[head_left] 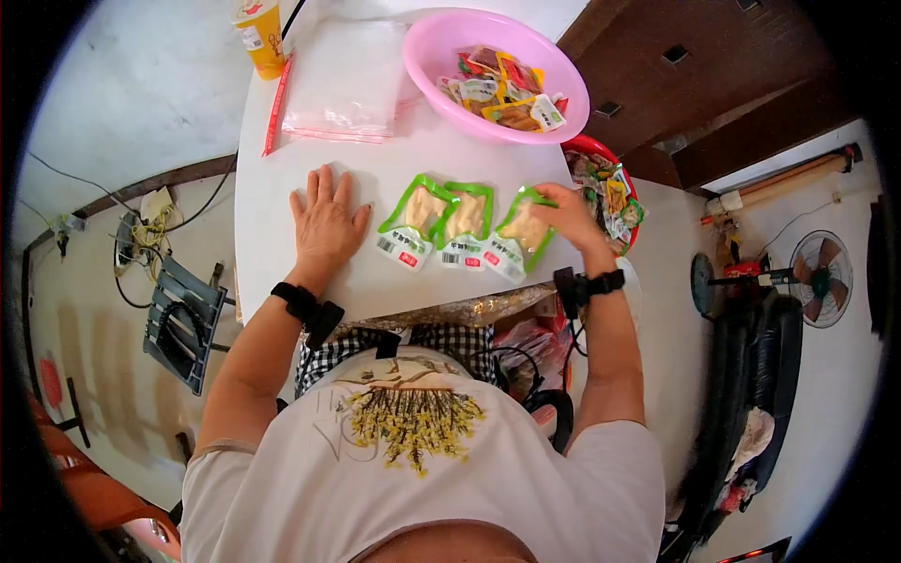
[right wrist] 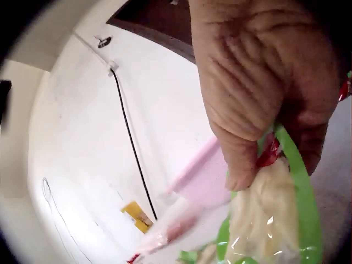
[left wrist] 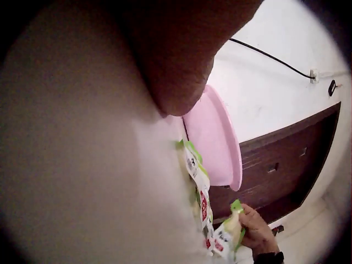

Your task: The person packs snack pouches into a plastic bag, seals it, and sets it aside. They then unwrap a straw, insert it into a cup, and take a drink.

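Note:
Three green-edged packets with pale contents are on the white table in the head view: a left packet [head_left: 413, 220], a middle packet [head_left: 465, 225] and a right packet [head_left: 522, 233]. The right hand [head_left: 571, 218] pinches the top edge of the right packet between thumb and fingers; the right wrist view shows this packet [right wrist: 269, 214] close up, under the thumb. Left of the packets, the left hand [head_left: 328, 225] rests flat on the table with its fingers spread, touching no packet. In the left wrist view the right packet [left wrist: 228, 231] is tilted up from the table.
A pink basin [head_left: 422, 66] with several packets stands at the table's back right, and a red basin [head_left: 631, 246] of packets is beyond the right edge. Clear plastic bags [head_left: 343, 84] lie at the back, beside a cup [head_left: 261, 42] of orange drink. A fan [head_left: 821, 279] is far right.

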### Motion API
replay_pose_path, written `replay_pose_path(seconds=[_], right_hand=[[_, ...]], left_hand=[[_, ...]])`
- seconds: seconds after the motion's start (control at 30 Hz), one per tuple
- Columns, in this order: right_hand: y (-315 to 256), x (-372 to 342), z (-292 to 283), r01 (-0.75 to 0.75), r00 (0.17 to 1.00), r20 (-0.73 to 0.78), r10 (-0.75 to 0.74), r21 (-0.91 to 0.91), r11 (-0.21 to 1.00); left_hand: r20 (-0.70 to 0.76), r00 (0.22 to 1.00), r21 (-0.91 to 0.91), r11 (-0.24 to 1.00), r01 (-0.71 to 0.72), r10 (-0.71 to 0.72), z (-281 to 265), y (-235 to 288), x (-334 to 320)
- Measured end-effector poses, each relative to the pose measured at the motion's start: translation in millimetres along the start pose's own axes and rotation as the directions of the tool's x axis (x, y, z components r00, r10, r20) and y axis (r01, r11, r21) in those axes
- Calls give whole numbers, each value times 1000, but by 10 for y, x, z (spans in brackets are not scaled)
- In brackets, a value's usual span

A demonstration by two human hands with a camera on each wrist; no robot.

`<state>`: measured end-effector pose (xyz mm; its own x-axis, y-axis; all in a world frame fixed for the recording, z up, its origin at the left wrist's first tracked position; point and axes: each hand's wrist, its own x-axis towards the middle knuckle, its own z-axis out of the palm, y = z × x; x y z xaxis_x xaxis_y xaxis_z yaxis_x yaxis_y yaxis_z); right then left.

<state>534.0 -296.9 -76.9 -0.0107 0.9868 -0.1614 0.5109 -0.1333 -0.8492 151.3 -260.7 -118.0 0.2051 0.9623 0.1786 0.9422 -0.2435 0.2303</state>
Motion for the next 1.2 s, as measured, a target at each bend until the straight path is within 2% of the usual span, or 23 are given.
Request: replay_pose_path(seconds=[0.07, 0.17, 0.23, 0.3, 0.33, 0.37, 0.43, 0.47, 0.57, 0.7, 0.8, 0.83, 0.93, 0.97, 1.07, 1.2], right_hand=[[176, 68, 135, -37, 999, 0, 37, 58, 998], [217, 23, 346, 16, 935, -328, -133, -335, 942], [200, -86, 511, 20, 926, -322, -196, -476, 879], [128, -269, 690, 86, 943, -221, -247, -558, 826], [-17, -442, 760, 150, 956, -124, -265, -568, 809], [-129, -569, 821, 213, 960, -26, -277, -574, 791], [-253, -680, 946, 183, 982, 85, -168, -635, 751], [-291, -680, 986, 172, 985, 135, -109, -665, 727], [-281, -542, 1074, 152, 988, 107, -108, -692, 705], [-246, -234, 1167, 127, 990, 52, -130, -722, 680], [-303, -73, 1098, 127, 991, 58, -119, -676, 726], [-339, -65, 1056, 152, 985, 49, -163, -685, 713], [-242, -115, 778, 313, 924, 10, -382, -595, 740], [-559, -259, 609, 287, 935, -10, -354, -563, 775], [-489, -262, 170, 254, 917, -128, -378, -544, 800], [-714, -93, -243, 170, 910, -234, -342, -542, 823]], left_hand=[[8, 1000, 1, 1000, 1, -1, 4, 7, -3], [35, 999, -9, 1000, 8, -8, 37, -21, 16], [52, 999, -31, 999, 12, -10, 63, -68, 33], [92, 973, 5, 977, -213, 211, -80, 80, -44], [117, 941, 19, 946, -323, 318, -171, 204, -97], [165, 885, -29, 899, -438, 436, -235, 329, -135], [218, 744, -103, 773, -626, 632, -177, 465, -190], [234, 727, -109, 760, -641, 646, -110, 517, -168], [268, 693, -111, 736, -668, 669, -62, 621, -73], [286, 724, -23, 760, -649, 628, 43, 580, 287], [304, 743, -40, 788, -615, 596, -1, 543, 465], [293, 755, -21, 793, -609, 587, -20, 523, 490], [123, 824, -152, 831, -536, 554, -128, 262, 492], [20, 847, -176, 836, -519, 531, -136, 146, 494], [58, 963, -344, 911, -227, 261, 103, -313, 589], [109, 993, -119, 993, -26, 39, 89, -326, 628]])
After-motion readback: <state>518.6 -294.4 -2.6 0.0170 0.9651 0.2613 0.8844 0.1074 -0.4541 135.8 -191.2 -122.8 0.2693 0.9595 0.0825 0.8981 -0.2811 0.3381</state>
